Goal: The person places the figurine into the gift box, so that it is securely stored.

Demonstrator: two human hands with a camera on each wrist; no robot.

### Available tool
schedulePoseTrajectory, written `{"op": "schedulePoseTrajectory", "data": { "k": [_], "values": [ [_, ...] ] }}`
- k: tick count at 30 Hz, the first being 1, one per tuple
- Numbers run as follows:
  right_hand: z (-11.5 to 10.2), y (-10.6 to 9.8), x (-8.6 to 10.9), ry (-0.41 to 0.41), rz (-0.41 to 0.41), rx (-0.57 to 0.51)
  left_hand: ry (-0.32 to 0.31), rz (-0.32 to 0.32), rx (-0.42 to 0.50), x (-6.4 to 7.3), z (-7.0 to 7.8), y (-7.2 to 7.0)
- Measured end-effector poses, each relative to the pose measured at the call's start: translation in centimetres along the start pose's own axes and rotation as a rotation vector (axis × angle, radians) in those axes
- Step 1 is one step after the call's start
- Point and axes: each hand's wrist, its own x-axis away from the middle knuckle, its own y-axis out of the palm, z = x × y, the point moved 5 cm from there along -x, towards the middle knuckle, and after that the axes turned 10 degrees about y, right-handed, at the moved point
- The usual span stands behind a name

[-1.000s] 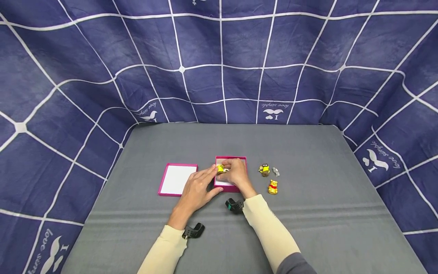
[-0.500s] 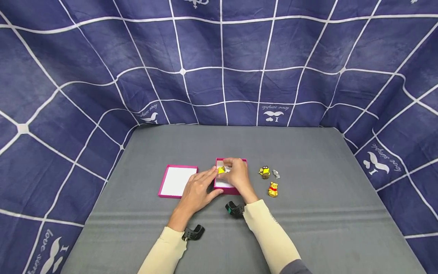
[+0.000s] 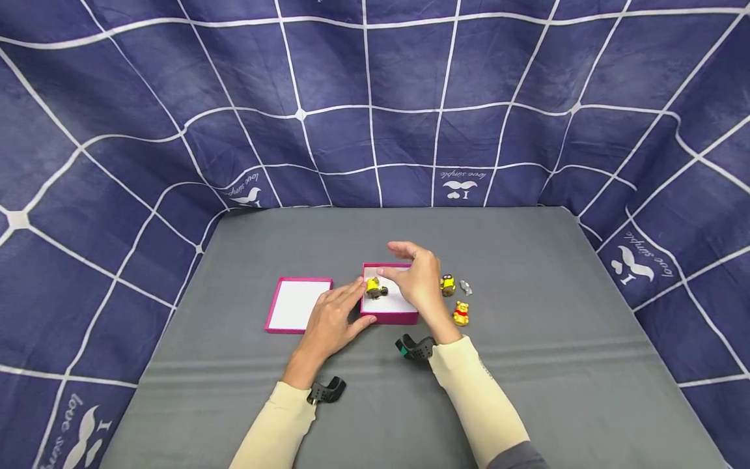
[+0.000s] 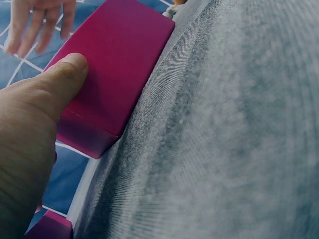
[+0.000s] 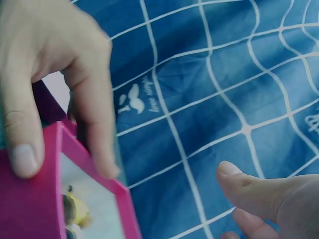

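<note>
A pink box with a white inside stands on the grey cloth. My left hand holds its near left corner, thumb against the front wall and fingers along the left side. Inside, at the left, lies a yellow and brown minion figurine, also seen past the box rim in the right wrist view. My right hand hovers over the box's right part, thumb and fingers spread apart with nothing between them. In the right wrist view the right thumb is well away from the box.
Left of the box lies its pink-rimmed lid, white side up. To the right are another minion figurine, a small silvery piece and a yellow bear figurine. A blue checked curtain hangs behind the table.
My right hand has let go of the minion figurine inside the box and risen up and to the right, its fingers spreading. The left hand keeps its place at the box corner.
</note>
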Motion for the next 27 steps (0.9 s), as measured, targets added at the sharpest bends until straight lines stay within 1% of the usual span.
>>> {"op": "schedulePoseTrajectory", "data": {
  "k": [5, 9, 12, 16, 20, 23, 27],
  "values": [
    [-1.1, -2.0, -0.2, -0.056, 0.028, -0.009, -0.026, -0.001, 0.019, -0.3, -0.5, -0.2],
    [-1.2, -2.9, -0.5, -0.097, -0.006, -0.031, -0.046, 0.001, 0.037, -0.3, -0.8, -0.3],
    [-0.9, -3.6, -0.7, -0.106, -0.018, -0.06, -0.045, 0.001, 0.04, -0.4, -0.8, -0.3],
    [0.2, -5.0, -0.8, -0.094, 0.012, -0.095, -0.03, 0.008, 0.036, -0.6, -0.8, -0.1],
    [1.8, -6.8, -1.0, -0.091, 0.045, -0.121, -0.028, 0.007, 0.036, -0.8, -0.6, 0.1],
    [3.1, -8.2, -1.0, -0.081, 0.074, -0.12, -0.026, -0.003, 0.045, -0.8, -0.4, 0.2],
    [5.2, -9.9, -0.5, -0.052, 0.095, -0.101, -0.012, -0.017, 0.051, -0.3, 0.1, 0.2]
  ]
}}
